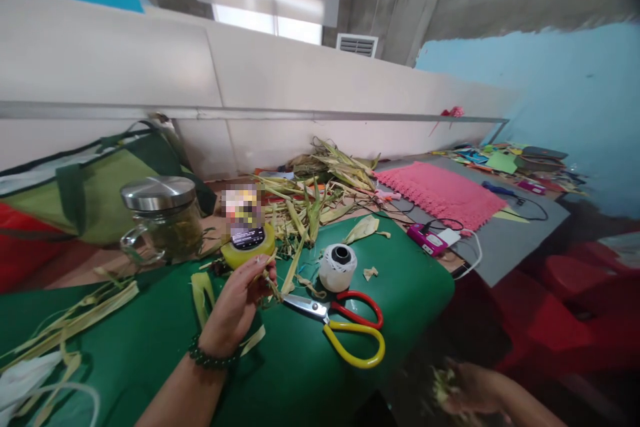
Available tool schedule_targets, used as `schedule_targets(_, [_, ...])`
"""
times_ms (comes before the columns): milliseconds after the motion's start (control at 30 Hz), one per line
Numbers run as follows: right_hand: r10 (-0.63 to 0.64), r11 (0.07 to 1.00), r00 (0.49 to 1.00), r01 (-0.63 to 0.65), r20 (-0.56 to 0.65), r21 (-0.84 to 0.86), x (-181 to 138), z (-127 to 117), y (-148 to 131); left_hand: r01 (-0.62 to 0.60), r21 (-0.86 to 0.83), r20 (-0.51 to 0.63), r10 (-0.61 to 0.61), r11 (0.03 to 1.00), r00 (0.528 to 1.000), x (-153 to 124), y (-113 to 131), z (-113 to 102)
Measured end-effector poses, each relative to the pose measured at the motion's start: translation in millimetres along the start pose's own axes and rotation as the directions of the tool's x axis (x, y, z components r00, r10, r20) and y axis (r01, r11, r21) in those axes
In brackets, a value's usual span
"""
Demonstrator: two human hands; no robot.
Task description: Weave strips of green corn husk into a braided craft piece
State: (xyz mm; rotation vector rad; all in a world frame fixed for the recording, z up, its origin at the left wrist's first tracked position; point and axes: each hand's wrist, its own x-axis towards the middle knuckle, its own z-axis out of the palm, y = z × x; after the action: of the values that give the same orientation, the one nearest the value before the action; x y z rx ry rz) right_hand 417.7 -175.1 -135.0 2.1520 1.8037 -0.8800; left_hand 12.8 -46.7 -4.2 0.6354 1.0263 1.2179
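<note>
One husk strip (274,286) sits pinched in the left hand (244,293), left of scissors (316,307) whose tip could snag it; right hand (469,388), near right, curls round scraps (443,383) a loose grip might drop

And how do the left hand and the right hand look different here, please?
The left hand is over the green tabletop; the right hand is beyond its edge. The left hand pinches a thin, dry strip; the right hand, blurred, holds a bushier pale bunch. The left hand has a dark bead bracelet at its wrist; on the right hand's wrist none shows. Both hold plant-like material.
</note>
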Motion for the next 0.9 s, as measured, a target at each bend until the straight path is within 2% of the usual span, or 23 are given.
schedule_targets(67, [0.025, 0.995, 1.0, -0.025, 0.005, -0.093, -7, -36, -23, -0.014, 0.004, 0.007, 0.014, 1.0, 1.0, 1, -1, -1])
schedule_targets(133, [-0.161, 0.986, 0.987, 0.16, -0.009, -0.043, -14, -76, -54, -0.025, 0.016, 0.023, 0.024, 1.0, 0.999, 2, -1, -1])
schedule_targets(200, [-0.396, 0.917, 0.91, 0.398, -0.128, -0.007, -13, -109, -88, -0.029, 0.027, 0.029, 0.029, 0.999, 0.999, 3, -2, -1])
schedule_targets(233, [-0.455, 0.887, 0.863, 0.461, -0.218, -0.029, -8, -119, -104, -0.028, 0.03, 0.028, 0.027, 0.999, 0.999, 3, -2, -1])
schedule_targets(300, [-0.516, 0.855, 0.812, 0.509, -0.272, -0.1, 11, -128, -131, -0.027, 0.028, 0.02, 0.026, 0.999, 0.999, 4, -4, -3])
schedule_targets(400, [-0.613, 0.79, 0.772, 0.597, -0.167, -0.139, 47, -131, -152, -0.028, 0.023, 0.017, 0.028, 0.999, 0.999, 7, -5, -7])
schedule_targets(467, [-0.563, 0.826, 0.796, 0.54, -0.222, -0.159, 70, -142, -153, -0.034, 0.014, 0.017, 0.034, 0.999, 0.999, 9, -5, -9])
schedule_targets(533, [-0.393, 0.919, 0.813, 0.369, -0.429, -0.143, 91, -160, -147, -0.04, 0.005, 0.02, 0.04, 0.999, 0.999, 10, -4, -9])
schedule_targets(600, [-0.255, 0.963, 0.807, 0.262, -0.532, -0.064, 111, -178, -141, -0.034, 0.005, 0.034, 0.034, 0.999, 0.999, 10, -4, -7])
schedule_targets(667, [-0.171, 0.979, 0.818, 0.204, -0.549, -0.001, 132, -187, -139, -0.016, 0.014, 0.054, 0.016, 1.0, 0.998, 8, -4, -4])
schedule_targets(767, [-0.092, 0.978, 0.839, 0.178, -0.536, 0.111, 157, -187, -141, 0.001, 0.033, 0.065, -0.003, 0.999, 0.998, 7, -4, -3])
schedule_targets(900, [-0.079, 0.929, 0.83, 0.261, -0.552, 0.261, 163, -198, -137, -0.033, 0.026, 0.055, 0.032, 0.999, 0.998, 8, -4, -7])
